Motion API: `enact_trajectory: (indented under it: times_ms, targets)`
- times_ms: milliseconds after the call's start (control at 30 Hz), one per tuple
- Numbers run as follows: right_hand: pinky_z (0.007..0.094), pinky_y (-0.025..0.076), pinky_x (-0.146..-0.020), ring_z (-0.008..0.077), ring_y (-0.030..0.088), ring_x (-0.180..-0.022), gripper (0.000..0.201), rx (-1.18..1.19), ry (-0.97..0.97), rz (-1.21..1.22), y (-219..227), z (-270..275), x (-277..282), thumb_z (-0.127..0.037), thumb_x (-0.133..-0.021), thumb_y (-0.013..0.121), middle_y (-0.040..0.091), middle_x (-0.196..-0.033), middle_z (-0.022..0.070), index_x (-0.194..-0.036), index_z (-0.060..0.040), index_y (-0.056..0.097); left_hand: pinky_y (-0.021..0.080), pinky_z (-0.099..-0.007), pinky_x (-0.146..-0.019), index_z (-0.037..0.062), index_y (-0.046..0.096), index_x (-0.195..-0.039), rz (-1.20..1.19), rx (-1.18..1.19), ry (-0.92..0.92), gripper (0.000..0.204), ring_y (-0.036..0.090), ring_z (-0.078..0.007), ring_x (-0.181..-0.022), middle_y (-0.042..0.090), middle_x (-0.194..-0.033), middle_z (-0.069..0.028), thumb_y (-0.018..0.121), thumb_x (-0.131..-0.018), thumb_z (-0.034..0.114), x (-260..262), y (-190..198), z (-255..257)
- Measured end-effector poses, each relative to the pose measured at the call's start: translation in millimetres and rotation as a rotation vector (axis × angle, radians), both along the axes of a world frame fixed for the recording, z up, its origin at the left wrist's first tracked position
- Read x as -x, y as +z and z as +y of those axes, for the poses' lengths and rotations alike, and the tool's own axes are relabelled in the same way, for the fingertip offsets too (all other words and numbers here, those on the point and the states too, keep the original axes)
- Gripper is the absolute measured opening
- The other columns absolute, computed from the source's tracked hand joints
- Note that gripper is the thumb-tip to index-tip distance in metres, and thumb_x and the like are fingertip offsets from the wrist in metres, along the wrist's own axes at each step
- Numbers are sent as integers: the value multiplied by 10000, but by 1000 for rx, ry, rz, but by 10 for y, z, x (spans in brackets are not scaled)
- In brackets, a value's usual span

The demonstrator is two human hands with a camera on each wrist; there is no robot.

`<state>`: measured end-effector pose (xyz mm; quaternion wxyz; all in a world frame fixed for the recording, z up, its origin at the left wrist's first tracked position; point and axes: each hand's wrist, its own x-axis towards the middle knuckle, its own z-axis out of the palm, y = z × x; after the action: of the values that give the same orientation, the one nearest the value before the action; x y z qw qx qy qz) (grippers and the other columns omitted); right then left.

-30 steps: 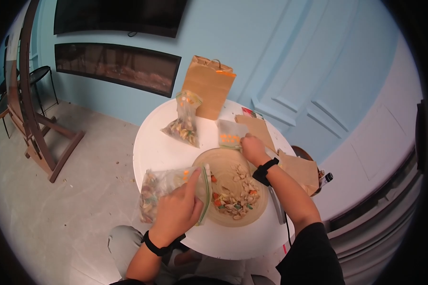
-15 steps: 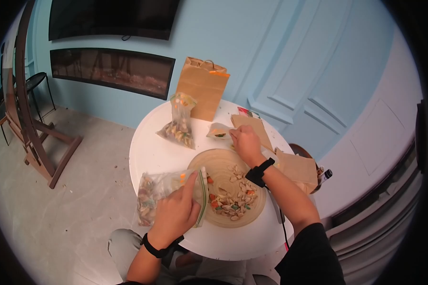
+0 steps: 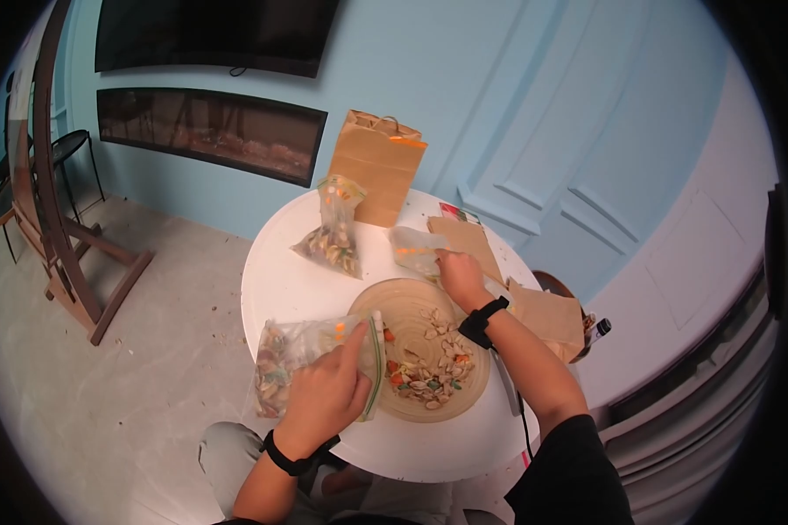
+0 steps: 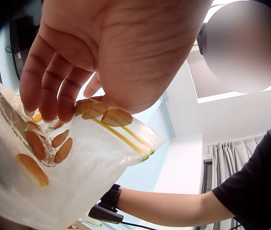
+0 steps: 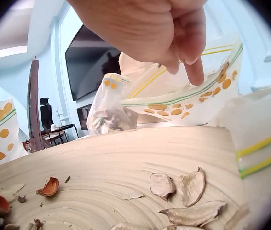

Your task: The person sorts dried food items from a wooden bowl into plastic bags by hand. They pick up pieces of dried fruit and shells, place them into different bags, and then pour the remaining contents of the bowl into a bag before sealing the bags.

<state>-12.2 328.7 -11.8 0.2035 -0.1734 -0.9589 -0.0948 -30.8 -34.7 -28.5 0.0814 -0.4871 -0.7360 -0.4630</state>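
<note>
A round wooden plate (image 3: 378, 302) holds dried pale slices with orange and green bits. At its left lies a clear zip bag (image 3: 302, 337) of dried pieces. My left hand (image 3: 326, 389) grips this bag near its zip edge, index finger stretched out; in the left wrist view the other fingers curl over the bag (image 4: 92, 167). Behind the plate, my right hand (image 3: 462, 278) holds a small zip bag (image 3: 411, 245) at its mouth. In the right wrist view its fingers (image 5: 195, 72) reach into the mouth of that bag (image 5: 173, 115), partly hidden.
A filled zip bag (image 3: 334, 241) stands at the back of the white table (image 3: 280, 262), before a brown paper bag (image 3: 381, 171). Flat brown paper (image 3: 468, 245) lies right of the small bag. Another brown paper bag (image 3: 547, 319) and a cable (image 3: 524, 424) are at the right.
The small zip bag in my right hand tipped up and shifted back, then came down again with its printed front showing. My left hand stays at the large bag.
</note>
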Motion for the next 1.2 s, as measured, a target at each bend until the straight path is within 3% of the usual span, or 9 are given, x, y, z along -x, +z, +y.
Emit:
enact_trajectory:
  times_ms: [267, 567, 800, 867, 933, 1067, 1200]
  targets:
    - [515, 554, -755, 412, 698, -822, 223, 33, -119, -170, -38, 47, 44, -177, -922, 580, 715, -859, 212, -1056, -111, 746, 544, -437, -617, 21, 402, -1509, 1, 11, 5, 733, 670, -324, -679, 664, -796, -127, 631, -815, 79, 7, 11, -31]
    - [521, 559, -763, 391, 706, -845, 195, 7, -78, -374, -111, -88, 25, -221, -902, 593, 727, -865, 176, -975, -106, 732, 537, -444, -612, 15, 402, -1506, 23, -35, 4, 732, 661, -347, -667, 658, -782, -153, 627, -812, 71, 27, 1, -42]
    - [492, 560, -742, 391, 700, -851, 160, -34, -74, -181, -257, 114, 18, -100, -893, 577, 712, -895, 191, -933, -66, 728, 532, -453, -621, 20, 407, -1502, -7, -37, 4, 728, 656, -366, -660, 654, -774, -174, 626, -810, 70, 37, 22, -65]
    - [483, 556, -751, 383, 693, -865, 164, -88, -76, -216, -248, 240, 6, -74, -892, 570, 704, -911, 197, -926, -62, 731, 533, -449, -627, 23, 409, -1502, -12, -36, 5, 726, 658, -366, -665, 655, -776, -174, 626, -812, 69, 32, 33, -71]
    - [463, 561, -751, 368, 686, -876, 125, -148, -25, -97, -97, 219, -39, -60, -882, 605, 699, -907, 182, -918, -55, 725, 534, -441, -635, 25, 410, -1504, -8, -43, 11, 723, 661, -362, -677, 656, -781, -173, 624, -814, 65, 32, 32, -80]
    - [446, 544, -776, 352, 651, -912, 96, -52, 107, 254, 267, -245, -256, -99, -905, 647, 682, -902, 154, -924, -37, 718, 535, -445, -625, 19, 456, -1464, 11, -94, 38, 679, 655, -335, -737, 647, -861, -152, 632, -809, 40, 36, 54, -115]
    - [448, 532, -777, 350, 647, -930, 114, -3, 244, 171, 149, -363, -587, -128, -923, 660, 683, -906, 147, -944, -36, 725, 525, -431, -625, 28, 485, -1456, 74, -164, 70, 668, 631, -315, -724, 632, -832, -135, 634, -805, 19, -7, 100, -114]
